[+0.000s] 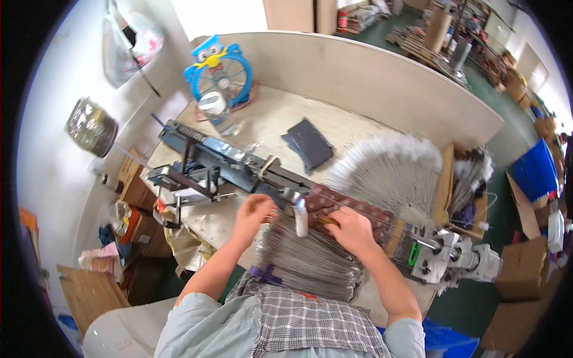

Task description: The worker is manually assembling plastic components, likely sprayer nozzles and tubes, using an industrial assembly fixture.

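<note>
My left hand [258, 211] is closed, its fingertips curled together over the left end of a bundle of thin grey wire rods [304, 259]. Whatever those fingers pinch is too small to make out. My right hand [351, 229] grips a small yellow-brown piece [325, 220] of unclear kind, at the edge of a dark red spotted cloth [364, 213]. Between my hands a white bottle [301, 219] stands in front of a long dark metal machine [224, 161]. A purple tie [267, 274] lies at the bundle's near left end.
White-tipped rods [391, 167] fan out at the right, beside a cardboard box [443, 185] of more bundles. A metal mechanism [447, 255] sits at the right edge. Farther back are a dark pad [308, 144], a clear jar [216, 108] and a blue fan [224, 80]. A partition [370, 71] borders the table.
</note>
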Tool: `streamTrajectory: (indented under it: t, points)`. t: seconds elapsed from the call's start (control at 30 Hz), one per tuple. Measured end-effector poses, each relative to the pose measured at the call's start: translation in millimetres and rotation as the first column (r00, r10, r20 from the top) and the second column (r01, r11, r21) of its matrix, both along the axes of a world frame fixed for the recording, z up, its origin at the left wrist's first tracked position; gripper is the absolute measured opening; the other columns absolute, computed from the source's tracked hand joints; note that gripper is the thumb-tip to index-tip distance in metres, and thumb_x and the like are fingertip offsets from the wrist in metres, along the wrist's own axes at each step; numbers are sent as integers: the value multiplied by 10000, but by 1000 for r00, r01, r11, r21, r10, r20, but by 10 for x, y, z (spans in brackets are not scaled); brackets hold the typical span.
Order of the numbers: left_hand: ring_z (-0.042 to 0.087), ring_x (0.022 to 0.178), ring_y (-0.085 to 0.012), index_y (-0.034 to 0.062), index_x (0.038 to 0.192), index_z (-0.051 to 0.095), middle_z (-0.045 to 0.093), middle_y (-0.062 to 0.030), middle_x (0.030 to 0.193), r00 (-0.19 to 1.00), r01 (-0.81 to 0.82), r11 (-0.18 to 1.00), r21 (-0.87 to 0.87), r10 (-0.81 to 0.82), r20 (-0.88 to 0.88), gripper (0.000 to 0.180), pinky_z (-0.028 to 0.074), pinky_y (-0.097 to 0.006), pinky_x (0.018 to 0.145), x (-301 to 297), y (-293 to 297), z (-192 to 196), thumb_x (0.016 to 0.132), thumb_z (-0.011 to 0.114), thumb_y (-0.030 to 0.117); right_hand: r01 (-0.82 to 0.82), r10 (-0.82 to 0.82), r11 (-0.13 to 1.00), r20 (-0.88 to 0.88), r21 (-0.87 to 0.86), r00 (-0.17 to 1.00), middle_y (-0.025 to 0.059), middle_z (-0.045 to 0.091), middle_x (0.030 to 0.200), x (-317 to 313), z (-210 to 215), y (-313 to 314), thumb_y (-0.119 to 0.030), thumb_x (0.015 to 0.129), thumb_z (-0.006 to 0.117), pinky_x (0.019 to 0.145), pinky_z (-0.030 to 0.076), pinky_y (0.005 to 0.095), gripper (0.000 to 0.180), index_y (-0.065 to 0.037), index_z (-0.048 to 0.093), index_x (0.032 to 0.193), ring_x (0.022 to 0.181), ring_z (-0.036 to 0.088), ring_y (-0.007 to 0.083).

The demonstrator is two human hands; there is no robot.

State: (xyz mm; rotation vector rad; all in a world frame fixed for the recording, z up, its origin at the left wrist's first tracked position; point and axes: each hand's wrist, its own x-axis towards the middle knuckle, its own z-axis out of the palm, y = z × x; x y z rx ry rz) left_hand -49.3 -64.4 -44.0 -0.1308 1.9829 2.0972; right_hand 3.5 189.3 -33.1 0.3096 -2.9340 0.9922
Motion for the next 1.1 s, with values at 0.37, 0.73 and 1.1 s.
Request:
streamTrajectory:
  t: [0.37, 0.73, 1.1]
  points:
    - [572, 672, -106, 102, 901, 621, 602, 20, 756, 855, -420, 836, 353, 235, 461, 201, 481, -246, 620, -158, -1138, -226, 859, 627, 299, -13, 12, 999, -28, -36, 1000, 130, 580, 820, 14, 102, -118, -155, 784, 663, 666, 480, 408, 171, -37, 642, 906, 770, 593, 330]
    - [551, 617, -112, 21, 796, 634, 621, -57, 725, 989, 47, 901, 432, -103, 107, 135, 442, -245, 581, 337, 246, 91, 858, 587, 131, 71, -77, 997, -341, -30, 937, 112, 646, 866, 99, 755, 85, -93, 784, 645, 684, 487, 373, 182, -31, 641, 955, 786, 609, 301]
    - [533, 666, -59, 17, 957, 626, 630, -30, 820, 915, 403, 891, 209, -386, -122, 182, 434, -207, 594, 286, 1292, 164, 938, 536, 174, 164, -215, 936, -134, -312, 968, 106, 635, 808, 222, 619, 463, -87, 788, 663, 673, 473, 313, 180, -20, 661, 955, 733, 603, 243]
